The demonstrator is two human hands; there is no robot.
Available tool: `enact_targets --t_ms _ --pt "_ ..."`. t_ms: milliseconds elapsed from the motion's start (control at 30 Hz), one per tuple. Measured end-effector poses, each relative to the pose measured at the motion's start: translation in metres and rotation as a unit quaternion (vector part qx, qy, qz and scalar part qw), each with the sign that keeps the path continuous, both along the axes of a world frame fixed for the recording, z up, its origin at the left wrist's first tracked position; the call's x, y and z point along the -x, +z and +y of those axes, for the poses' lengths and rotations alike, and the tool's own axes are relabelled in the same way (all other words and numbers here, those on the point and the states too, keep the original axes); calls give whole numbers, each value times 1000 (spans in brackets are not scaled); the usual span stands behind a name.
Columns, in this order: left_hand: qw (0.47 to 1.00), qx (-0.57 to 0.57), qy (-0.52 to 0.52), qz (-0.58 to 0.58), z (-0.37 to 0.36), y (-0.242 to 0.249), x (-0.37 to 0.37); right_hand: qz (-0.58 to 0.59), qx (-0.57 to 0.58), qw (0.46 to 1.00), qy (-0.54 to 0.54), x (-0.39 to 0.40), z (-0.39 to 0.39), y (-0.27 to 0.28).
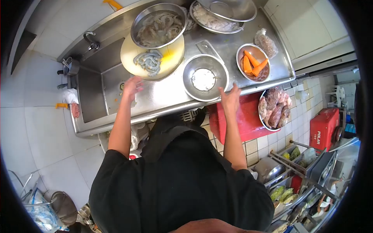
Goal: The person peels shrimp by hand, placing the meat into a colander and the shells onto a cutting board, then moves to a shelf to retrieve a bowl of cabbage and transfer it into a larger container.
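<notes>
My left hand (132,87) is over the sink's front ledge, fingers apart and nothing held, just below a thick round cutting board (175,61). A small pile of grey peeled shrimp (149,62) lies on that board. Behind the pile, a steel bowl (185,24) of whole shrimp rests on the board. By the counter's front edge, my right hand (230,98) is open, thumb and fingers spread, close to the rim of a wide steel bowl (190,77). This bowl has a little shiny liquid in its bottom. Behind it lies a flat metal piece (210,49), partly covered.
A colander (238,61) with carrots (252,62) and a bagged item (266,42) stand on the right. Further back is a bowl of pale seafood (213,19). The sink basin (91,91) opens at left. Below right, a basin of meat-like pieces (275,108) sits by a red box (248,116).
</notes>
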State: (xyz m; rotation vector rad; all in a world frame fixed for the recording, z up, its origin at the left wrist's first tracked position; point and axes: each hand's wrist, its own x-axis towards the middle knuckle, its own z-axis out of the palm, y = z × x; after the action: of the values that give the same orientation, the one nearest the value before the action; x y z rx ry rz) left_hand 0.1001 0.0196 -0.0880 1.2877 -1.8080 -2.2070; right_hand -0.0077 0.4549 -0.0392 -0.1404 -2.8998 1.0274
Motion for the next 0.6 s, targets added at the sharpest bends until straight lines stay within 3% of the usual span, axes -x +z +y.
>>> enact_targets --t_ms 33,200,267,333,367,467,500,600 --pt "999 9 43 1 -11 -5 6 53 -41 997 -29 4 -6 9" --pt "985 89 145 -22 -51 -9 55 -31 257 954 149 79 -78 2" --pt "976 169 140 -11 -65 -9 80 -84 299 931 191 108 -127 -16" --pt "946 305 106 -2 -83 -30 96 -78 221 951 200 133 -170 -28" --pt "916 373 148 6 -85 -44 104 -77 181 959 205 142 -187 -34" --pt "890 446 88 44 -81 -35 95 -57 107 978 170 162 -232 -57" --pt "899 427 95 34 -75 -25 94 -109 173 965 162 177 -244 -87" --pt "913 400 86 8 -77 -28 90 -122 352 924 86 165 -261 -100"
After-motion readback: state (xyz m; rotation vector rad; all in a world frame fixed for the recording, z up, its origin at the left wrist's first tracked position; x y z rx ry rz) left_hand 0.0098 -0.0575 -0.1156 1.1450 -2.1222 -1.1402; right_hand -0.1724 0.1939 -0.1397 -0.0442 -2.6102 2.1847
